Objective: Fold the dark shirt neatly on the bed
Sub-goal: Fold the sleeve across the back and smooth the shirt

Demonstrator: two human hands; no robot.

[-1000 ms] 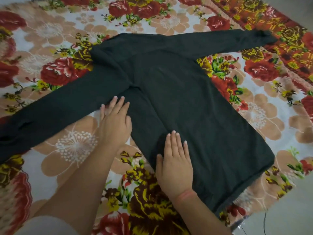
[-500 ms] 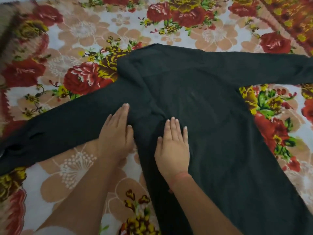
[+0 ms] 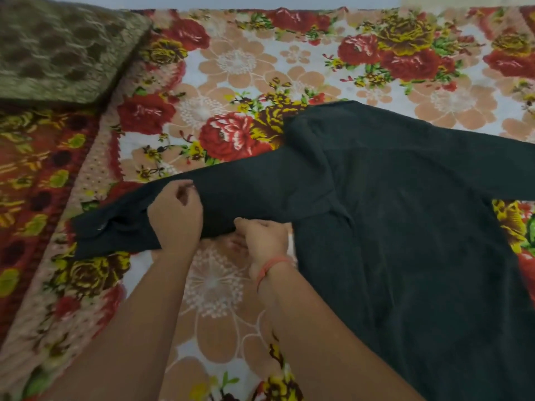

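My left hand and right hand both pinch the dark shirt's sleeve (spread flat on the bed).

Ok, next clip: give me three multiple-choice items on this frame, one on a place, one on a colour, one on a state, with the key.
1. Where is the brown patterned cushion?
A. far left corner
B. under the shirt
C. beside the right wrist

2. What colour is the thread on the right wrist?
A. blue
B. reddish
C. white

3. What are the hands doing with the shirt?
A. resting flat on it
B. hovering clear of it
C. gripping its sleeve

Key: A, it lies at the bed's far left; B, a reddish band circles that wrist; C, the left hand and right hand are both closed on the sleeve.
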